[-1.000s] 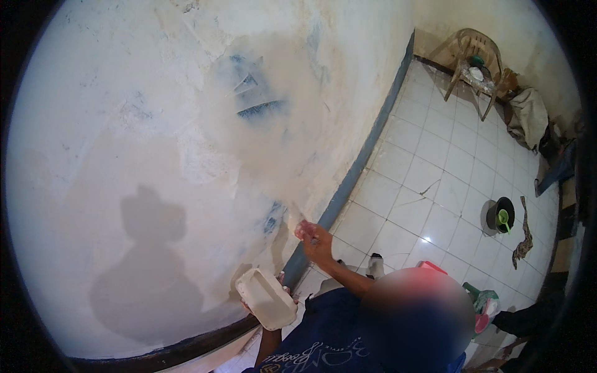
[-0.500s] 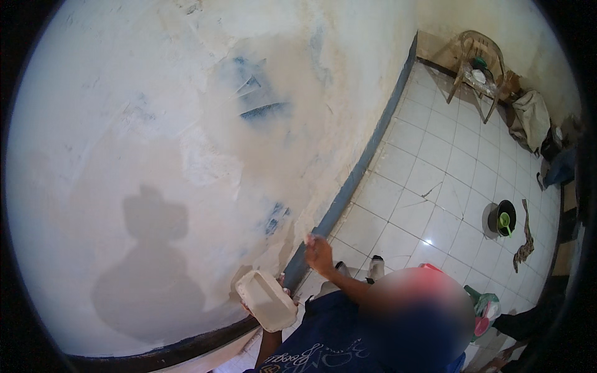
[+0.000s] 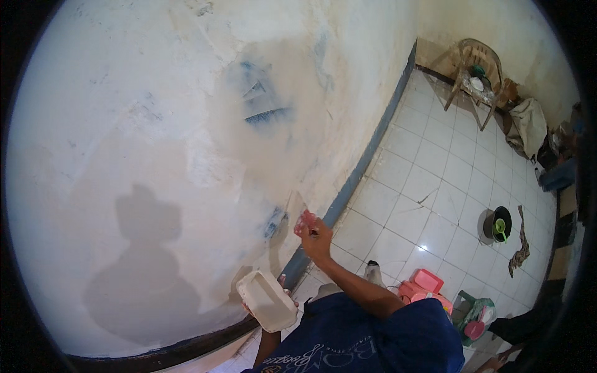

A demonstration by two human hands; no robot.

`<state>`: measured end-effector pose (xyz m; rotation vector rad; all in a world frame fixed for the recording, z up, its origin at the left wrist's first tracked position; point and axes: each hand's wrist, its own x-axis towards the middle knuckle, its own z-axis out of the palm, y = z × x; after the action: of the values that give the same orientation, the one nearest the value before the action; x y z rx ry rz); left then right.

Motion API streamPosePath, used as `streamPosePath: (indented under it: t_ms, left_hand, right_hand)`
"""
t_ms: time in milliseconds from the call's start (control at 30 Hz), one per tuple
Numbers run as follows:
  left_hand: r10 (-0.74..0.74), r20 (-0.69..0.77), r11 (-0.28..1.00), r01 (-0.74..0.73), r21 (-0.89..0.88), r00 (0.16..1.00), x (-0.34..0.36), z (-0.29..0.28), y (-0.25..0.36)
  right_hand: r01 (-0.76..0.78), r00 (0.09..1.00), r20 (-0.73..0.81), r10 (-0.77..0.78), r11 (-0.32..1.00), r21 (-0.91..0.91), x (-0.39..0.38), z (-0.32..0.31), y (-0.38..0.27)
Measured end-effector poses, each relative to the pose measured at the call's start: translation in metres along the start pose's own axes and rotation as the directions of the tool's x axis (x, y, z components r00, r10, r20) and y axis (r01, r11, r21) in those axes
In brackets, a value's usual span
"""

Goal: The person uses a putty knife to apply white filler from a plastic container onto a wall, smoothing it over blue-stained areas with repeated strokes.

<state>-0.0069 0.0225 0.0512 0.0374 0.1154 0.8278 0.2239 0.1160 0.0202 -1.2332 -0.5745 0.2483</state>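
Note:
My right hand [image 3: 314,239] grips a scraper with a worn pink handle [image 3: 306,221]; its pale blade is at the lower right of the white wall [image 3: 137,87], near a small blue patch [image 3: 273,221]. My left hand [image 3: 287,294] holds a cream rectangular tray [image 3: 266,301] from below, most of that hand hidden by it. Higher on the wall, a larger blue, scuffed patch [image 3: 264,105] shows within smeared beige filler. My shadow falls on the wall's left half.
A blue-grey skirting strip [image 3: 354,180] borders the tiled floor [image 3: 444,155]. A plastic chair [image 3: 463,59] and sack [image 3: 525,127] stand back right. Right are a black bucket [image 3: 502,217], rag [image 3: 520,248], pink containers [image 3: 426,283], green stool [image 3: 465,304] and another person's dark-clothed leg [image 3: 525,326].
Since half a second ago my right hand has risen along the wall, and the pink handle shows again. The tray stays nearly in place; the view has shifted slightly.

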Motion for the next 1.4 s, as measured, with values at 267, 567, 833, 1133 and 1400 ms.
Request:
streamPosePath:
  t_ms: [267,567,833,1133,1400]
  left_hand:
    - [-0.019,0.028,0.999,0.019,-0.026,0.999,0.006,0.004,-0.004]
    - [-0.036,0.032,0.999,0.037,-0.033,0.999,0.007,0.006,-0.005]
    - [0.002,-0.014,0.997,-0.003,-0.084,1.0,0.0,-0.004,-0.004]
    - [-0.002,0.063,0.999,0.004,-0.031,0.998,0.012,0.024,-0.017]
    - [-0.026,0.051,0.999,0.027,-0.017,0.998,0.008,0.027,-0.017]
  right_hand:
    - [0.287,0.94,0.301,-0.161,0.851,-0.44,-0.002,0.021,0.015]
    - [-0.254,0.966,-0.063,0.252,0.967,-0.032,-0.005,-0.025,0.077]
    - [-0.058,0.998,0.023,0.062,0.988,-0.146,0.043,0.019,-0.062]
    - [-0.018,0.998,-0.055,0.001,0.952,-0.306,0.056,0.008,0.015]
    - [0.231,0.967,0.175,-0.188,0.933,-0.277,-0.024,-0.041,0.02]
